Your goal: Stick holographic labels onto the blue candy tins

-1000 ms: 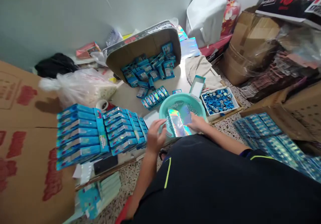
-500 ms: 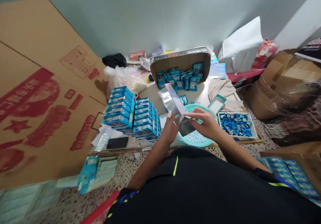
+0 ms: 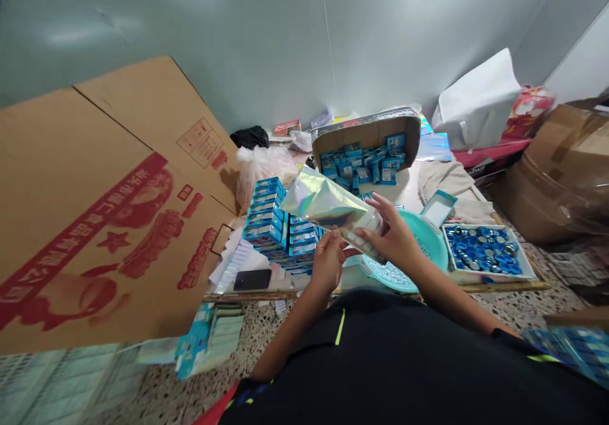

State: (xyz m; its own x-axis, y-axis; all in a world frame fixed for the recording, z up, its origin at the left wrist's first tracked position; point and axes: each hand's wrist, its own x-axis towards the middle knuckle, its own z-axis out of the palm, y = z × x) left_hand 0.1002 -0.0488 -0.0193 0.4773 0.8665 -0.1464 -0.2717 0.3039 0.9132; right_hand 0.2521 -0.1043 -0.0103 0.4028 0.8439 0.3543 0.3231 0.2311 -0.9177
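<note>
A shiny, silvery iridescent pouch [image 3: 321, 196] is held tilted between both hands, over the table. Its lower right end bulges, and whitish round pieces seem to show through there. My left hand [image 3: 328, 260] is closed, with its fingertips pinching the pouch's lower edge. Wrapped round the bulging end is my right hand [image 3: 397, 235], thumb on the near side. Just below and behind my right hand stands a turquoise basin [image 3: 442, 244] with many small white tablets [image 3: 397, 276]. Stacked blue printed boxes [image 3: 264, 215] stand left of the pouch.
An open carton [image 3: 328, 139] of small blue boxes lies at the back. To the right are a white tray [image 3: 490, 274] of blue and silver caps and an open small box [image 3: 438, 208]. A phone [image 3: 252, 279] lies front left, beside a large cardboard box [image 3: 118, 222].
The pouch has turned from upright to tilted, its top now pointing left, and my right hand has shifted round its lower end. The whole view has swung left and up.
</note>
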